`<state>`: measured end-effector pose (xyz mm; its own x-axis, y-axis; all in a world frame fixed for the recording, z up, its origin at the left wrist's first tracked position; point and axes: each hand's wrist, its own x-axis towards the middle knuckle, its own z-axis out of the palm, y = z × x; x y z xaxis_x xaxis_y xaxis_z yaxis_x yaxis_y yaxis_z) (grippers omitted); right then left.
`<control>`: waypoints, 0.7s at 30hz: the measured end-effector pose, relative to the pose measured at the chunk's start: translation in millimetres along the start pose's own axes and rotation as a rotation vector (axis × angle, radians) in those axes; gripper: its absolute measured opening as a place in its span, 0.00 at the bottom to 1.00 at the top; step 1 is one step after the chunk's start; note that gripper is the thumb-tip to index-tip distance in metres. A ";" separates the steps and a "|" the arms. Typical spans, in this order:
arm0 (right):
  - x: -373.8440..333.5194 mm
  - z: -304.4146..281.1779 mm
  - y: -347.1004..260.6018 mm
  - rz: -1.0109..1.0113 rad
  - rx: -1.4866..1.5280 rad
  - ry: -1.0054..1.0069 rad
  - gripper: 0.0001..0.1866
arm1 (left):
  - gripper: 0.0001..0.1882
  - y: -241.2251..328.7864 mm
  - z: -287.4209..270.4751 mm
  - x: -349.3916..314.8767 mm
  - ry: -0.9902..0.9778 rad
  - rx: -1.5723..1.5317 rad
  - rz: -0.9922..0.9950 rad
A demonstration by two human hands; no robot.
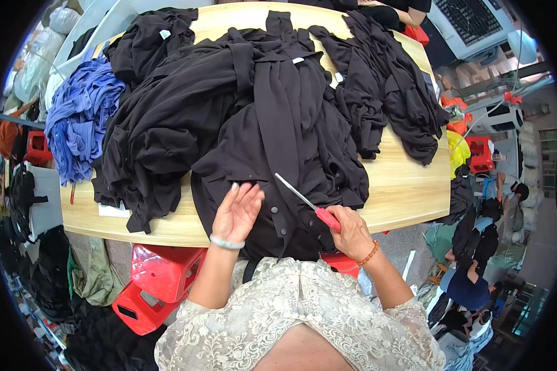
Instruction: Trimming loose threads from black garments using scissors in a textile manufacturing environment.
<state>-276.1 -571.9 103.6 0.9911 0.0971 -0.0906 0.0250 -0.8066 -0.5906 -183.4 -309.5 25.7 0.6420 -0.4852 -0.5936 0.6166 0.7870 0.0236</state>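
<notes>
Head view: a black shirt [291, 148] lies on the surface [408, 191], close to the person. The left hand [240, 213] is open, palm up, holding nothing. The right hand [351, 234] wraps round a thin metal tool's red handle [326, 217]. The shirt looks soft, floppy, fairly light; its buttoned edge [279, 220] seems easy to pinch.

This looks like a garment workshop: black clothes [297, 117] heap the counter [408, 195], fabric piles [105, 340] surround it, and other people [467, 287] sit nearby.

Black garments [291, 130], red-handled tool [323, 216], blue cloth [83, 120], cream floral-lace top [241, 337], pale yellow wood-grain table [408, 191]
</notes>
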 end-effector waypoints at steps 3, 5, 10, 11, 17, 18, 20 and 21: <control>3.6 -3.1 -7.8 0.001 0.043 -0.048 0.18 | 0.11 4.9 9.3 21.9 -0.052 -0.033 0.034; 7.7 -6.8 -12.9 -0.002 0.035 -0.084 0.17 | 0.09 9.7 14.4 27.3 -0.036 0.004 0.063; 15.6 -4.5 -15.5 -0.006 -0.004 -0.129 0.15 | 0.06 4.2 13.3 35.3 0.100 0.235 0.281; 17.2 -3.9 -17.2 0.006 -0.037 -0.149 0.13 | 0.06 2.3 14.4 34.2 0.101 0.235 0.279; 21.2 -8.8 -34.9 0.069 -0.137 -0.209 0.11 | 0.06 -1.6 15.8 27.7 0.081 0.231 0.309; 21.8 -10.8 -38.2 0.090 -0.147 -0.216 0.11 | 0.06 -1.3 16.3 27.8 0.087 0.236 0.313; 18.2 -6.1 -35.3 0.048 -0.138 -0.211 0.12 | 0.05 -0.1 7.2 30.2 0.072 0.250 0.312; 19.8 -7.6 -38.2 0.053 -0.147 -0.227 0.11 | 0.06 0.0 6.7 30.1 0.060 0.263 0.315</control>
<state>-256.5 -543.6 130.4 0.9373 0.1677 -0.3056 0.0092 -0.8882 -0.4594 -161.0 -326.6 13.2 0.7952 -0.2067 -0.5700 0.4944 0.7652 0.4123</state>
